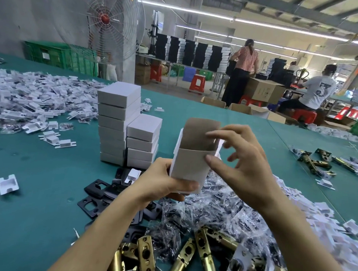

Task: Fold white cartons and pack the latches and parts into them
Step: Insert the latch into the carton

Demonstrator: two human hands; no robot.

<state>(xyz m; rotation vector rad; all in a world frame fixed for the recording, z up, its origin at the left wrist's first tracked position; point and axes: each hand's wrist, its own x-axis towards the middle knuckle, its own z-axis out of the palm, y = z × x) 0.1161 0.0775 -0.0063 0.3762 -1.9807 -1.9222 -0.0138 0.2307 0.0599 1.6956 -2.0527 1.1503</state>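
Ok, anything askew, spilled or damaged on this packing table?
Nothing looks damaged. The taller stack of white cartons leans slightly, upper boxes offset from lower ones. Parts lie in loose heaps across the green table. The left hand holds an open carton; the right hand works its flap.

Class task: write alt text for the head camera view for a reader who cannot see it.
A left hand grips an open white carton while the right hand works its top flap, above a green table strewn with brass latches, bagged parts and stacked closed cartons.
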